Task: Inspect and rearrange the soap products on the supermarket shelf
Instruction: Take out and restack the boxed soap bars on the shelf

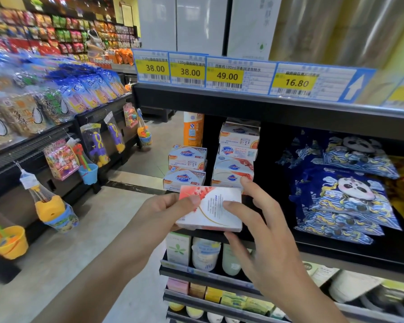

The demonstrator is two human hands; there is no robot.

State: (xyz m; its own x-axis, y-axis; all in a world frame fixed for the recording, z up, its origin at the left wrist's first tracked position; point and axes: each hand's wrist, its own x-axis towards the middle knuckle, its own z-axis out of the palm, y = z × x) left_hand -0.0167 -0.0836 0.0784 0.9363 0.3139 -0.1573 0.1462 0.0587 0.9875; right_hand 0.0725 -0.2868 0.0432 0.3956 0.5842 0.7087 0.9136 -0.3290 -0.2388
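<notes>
Up close, both hands [219, 220] gripping a red-white soap box [210, 209], Safeguard boxes [237, 151] stacked behind, tag 49.00 [227, 76]

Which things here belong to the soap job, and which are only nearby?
Job: soap box held by left hand and right hand; stacked soap boxes on the shelf.
Nearby: panda packs, price tags, hanging toys, orange bottle.

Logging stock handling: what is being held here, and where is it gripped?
A soap box, held by both hands: left hand on its left end, right hand on its right end.
</notes>
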